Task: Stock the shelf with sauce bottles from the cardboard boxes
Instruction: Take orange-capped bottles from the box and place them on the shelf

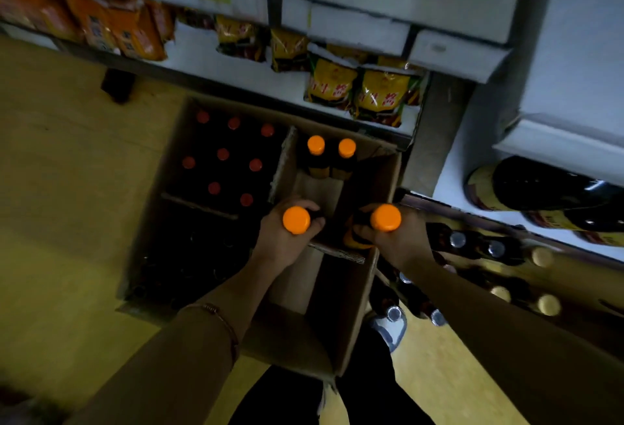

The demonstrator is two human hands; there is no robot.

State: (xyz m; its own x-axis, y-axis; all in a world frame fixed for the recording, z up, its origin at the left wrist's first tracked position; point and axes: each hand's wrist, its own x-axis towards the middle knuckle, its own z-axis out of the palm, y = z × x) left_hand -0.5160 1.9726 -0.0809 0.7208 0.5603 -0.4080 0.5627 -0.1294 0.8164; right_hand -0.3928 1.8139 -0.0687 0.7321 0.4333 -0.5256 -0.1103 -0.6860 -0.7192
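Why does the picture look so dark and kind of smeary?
Head view: the light is dim, so the left box is almost black inside; the packets and shelf edges look smeared from camera motion; the wide lens bends the shelves; only the orange caps in the hands show brightly.

Two open cardboard boxes side by side at frame centre, below the shelving.
The left box (162, 167) holds capped bottles (223, 154); the right box (351, 323) holds two bottles (331, 157) at its far end. Packets (358, 90) sit on the shelf (192, 53) above; more bottles (472, 245) stand at right.
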